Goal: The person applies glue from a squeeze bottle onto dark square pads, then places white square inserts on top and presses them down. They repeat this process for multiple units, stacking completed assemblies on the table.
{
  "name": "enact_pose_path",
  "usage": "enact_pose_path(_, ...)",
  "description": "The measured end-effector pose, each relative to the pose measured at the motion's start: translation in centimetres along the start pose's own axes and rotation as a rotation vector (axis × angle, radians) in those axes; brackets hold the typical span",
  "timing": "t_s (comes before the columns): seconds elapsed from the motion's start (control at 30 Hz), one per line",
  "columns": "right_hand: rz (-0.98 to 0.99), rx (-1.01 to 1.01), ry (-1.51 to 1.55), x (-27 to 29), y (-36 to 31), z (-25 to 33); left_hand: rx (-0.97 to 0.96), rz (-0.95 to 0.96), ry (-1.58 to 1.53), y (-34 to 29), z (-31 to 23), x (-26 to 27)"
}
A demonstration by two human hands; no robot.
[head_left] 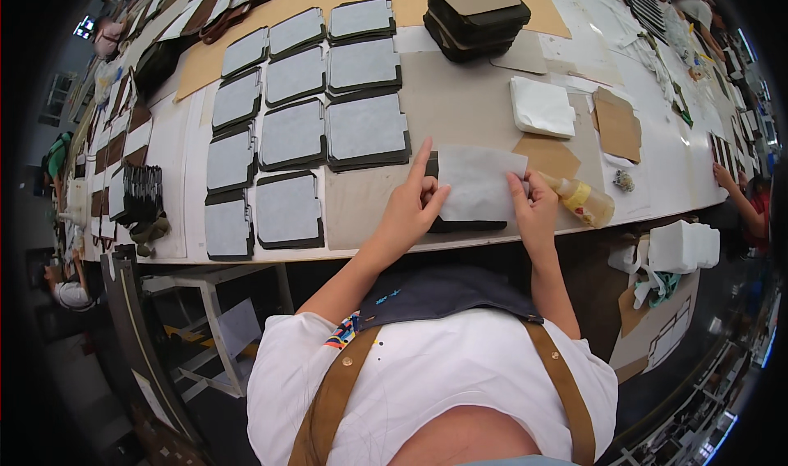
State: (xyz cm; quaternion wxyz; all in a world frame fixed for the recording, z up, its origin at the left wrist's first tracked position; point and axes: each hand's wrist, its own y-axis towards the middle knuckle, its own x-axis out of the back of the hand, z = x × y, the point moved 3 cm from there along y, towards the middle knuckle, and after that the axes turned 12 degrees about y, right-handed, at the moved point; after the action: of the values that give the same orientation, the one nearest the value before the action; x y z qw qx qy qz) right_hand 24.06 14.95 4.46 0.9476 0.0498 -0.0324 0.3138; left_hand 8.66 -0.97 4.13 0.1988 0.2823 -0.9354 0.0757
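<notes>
A thin whitish rectangular sheet [480,180] lies over a dark panel [469,226] at the table's near edge, covering most of it. At the sheet's right edge, my right hand [538,211] pinches it between thumb and fingers. On its left side is my left hand [409,207], index finger stretched forward and thumb apart from it, the thumb tip at the sheet's left edge. The other left fingers are curled. Several dark panels topped with pale grey sheets [294,133] lie in rows to the left. Close to my right hand a bottle of yellowish liquid [589,203] lies on its side.
A tall stack of dark pieces topped with a tan board [476,22] stands at the back. Right of centre are a pile of white sheets [542,107] and brown card pieces [617,125]. A bundle of dark pieces [139,193] sits far left. Other people are around the table.
</notes>
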Motion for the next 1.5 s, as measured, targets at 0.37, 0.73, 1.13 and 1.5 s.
enact_pose_path(0.37,0.054,0.094,-0.348,-1.2,0.3,-1.7,-0.049,-0.173,0.365,-1.5,1.8,0.0)
enact_pose_path(0.73,0.061,0.154,-0.423,-2.1,0.4,-1.6,-0.075,-0.217,0.419,-1.5,2.5,0.2)
enact_pose_path(1.13,0.045,0.218,-0.503,-2.1,0.3,-0.5,-0.05,-0.193,0.461,-1.3,2.9,-0.2)
enact_pose_path(1.5,0.11,0.468,-0.732,-2.4,0.1,0.0,-0.026,-0.168,0.47,-1.3,2.7,-0.1)
